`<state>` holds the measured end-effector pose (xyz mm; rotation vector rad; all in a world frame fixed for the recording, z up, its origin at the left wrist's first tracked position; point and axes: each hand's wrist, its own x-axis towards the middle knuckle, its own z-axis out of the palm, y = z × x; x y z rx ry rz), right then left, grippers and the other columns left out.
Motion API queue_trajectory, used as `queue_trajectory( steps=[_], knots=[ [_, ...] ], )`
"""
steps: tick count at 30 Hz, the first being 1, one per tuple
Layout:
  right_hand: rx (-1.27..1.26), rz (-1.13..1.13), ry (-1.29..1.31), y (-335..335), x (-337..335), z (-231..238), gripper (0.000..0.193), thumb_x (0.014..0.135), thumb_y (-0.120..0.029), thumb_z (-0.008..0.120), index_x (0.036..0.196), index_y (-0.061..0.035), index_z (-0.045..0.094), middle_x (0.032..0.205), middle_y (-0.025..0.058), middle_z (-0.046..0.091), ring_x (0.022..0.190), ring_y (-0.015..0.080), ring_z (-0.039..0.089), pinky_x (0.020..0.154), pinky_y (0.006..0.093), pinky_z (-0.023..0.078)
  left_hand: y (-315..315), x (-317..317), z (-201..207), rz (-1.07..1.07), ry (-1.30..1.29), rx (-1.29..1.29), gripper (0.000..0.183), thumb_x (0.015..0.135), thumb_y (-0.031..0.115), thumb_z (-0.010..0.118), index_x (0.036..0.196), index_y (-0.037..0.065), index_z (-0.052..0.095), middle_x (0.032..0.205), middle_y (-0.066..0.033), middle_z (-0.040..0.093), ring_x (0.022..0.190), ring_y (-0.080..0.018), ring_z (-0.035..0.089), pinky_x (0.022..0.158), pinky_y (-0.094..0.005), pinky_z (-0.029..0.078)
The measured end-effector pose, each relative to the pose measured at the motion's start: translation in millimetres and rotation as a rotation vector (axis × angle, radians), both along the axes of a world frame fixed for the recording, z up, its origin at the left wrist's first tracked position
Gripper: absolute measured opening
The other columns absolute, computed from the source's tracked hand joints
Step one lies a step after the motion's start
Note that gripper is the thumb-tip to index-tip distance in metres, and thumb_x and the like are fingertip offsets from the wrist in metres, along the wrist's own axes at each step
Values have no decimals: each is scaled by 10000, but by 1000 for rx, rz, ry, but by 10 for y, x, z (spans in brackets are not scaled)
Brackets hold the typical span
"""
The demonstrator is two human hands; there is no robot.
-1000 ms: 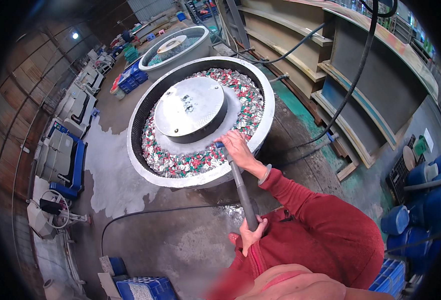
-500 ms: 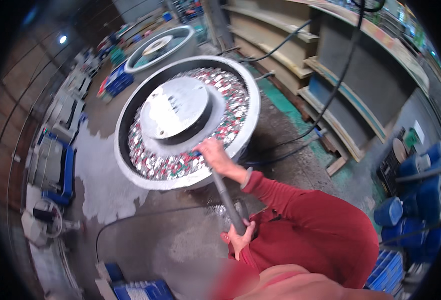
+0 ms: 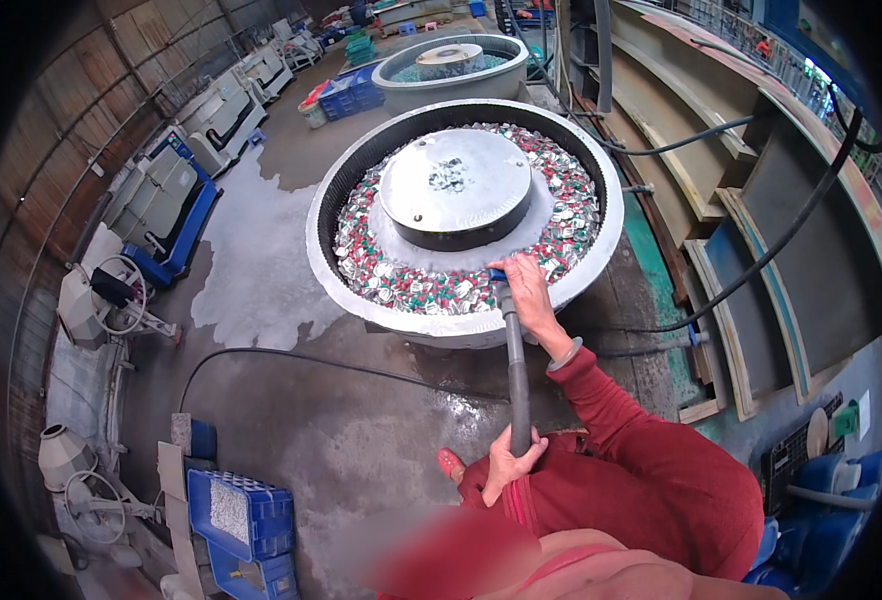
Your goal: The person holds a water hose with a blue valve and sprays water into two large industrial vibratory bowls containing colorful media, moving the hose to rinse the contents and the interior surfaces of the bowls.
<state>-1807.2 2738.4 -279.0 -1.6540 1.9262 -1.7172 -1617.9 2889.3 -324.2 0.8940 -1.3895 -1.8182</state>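
A grey pipe (image 3: 518,380) slants up from my waist to the near rim of a large round tub (image 3: 361,298). My left hand (image 3: 509,466) is closed round its lower end. At the upper end, my right hand (image 3: 531,297) grips it beside a small blue handle (image 3: 498,275), over the tub's near rim. The tub holds a ring of small mixed pieces (image 3: 431,285), silvery, red and green. A broad grey hub with a flat round top (image 3: 456,185) rises from its middle.
A second round tub (image 3: 501,82) stands behind. Wooden shelving (image 3: 801,290) lines the right, with dark hoses hanging across it. A black hose (image 3: 291,352) crosses the wet floor. Grey machines (image 3: 156,200) stand along the left, blue crates (image 3: 241,515) at lower left, blue drums (image 3: 821,520) at lower right.
The view has turned, so the tub and both hands sit farther right in the picture. Both hands stay on the pipe, which now stands more upright in view.
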Motion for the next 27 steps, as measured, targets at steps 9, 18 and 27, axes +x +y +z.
queue_trajectory(
  steps=[9,18,27],
  knots=[
    [-61,-35,-5,5,-39,77,400,950,-243,311,886,-27,642,747,80,492,772,239,441,750,339,332,-76,17,150,-2,-54,-68,155,741,47,663,756,75,512,591,46,486,495,-29,412,451,-197,325],
    [-60,-85,2,-127,59,-96,373,932,-306,336,857,-114,647,806,44,517,853,214,459,779,357,301,-110,56,21,33,-55,-37,158,734,23,677,746,52,522,629,32,514,542,-36,448,493,-190,364],
    [-54,-139,-19,27,-84,-41,376,933,-319,326,883,-113,635,840,29,537,884,206,461,811,355,286,-100,-35,13,-25,-15,17,173,732,-32,656,742,56,507,624,31,505,524,-35,440,467,-189,351]
  ],
)
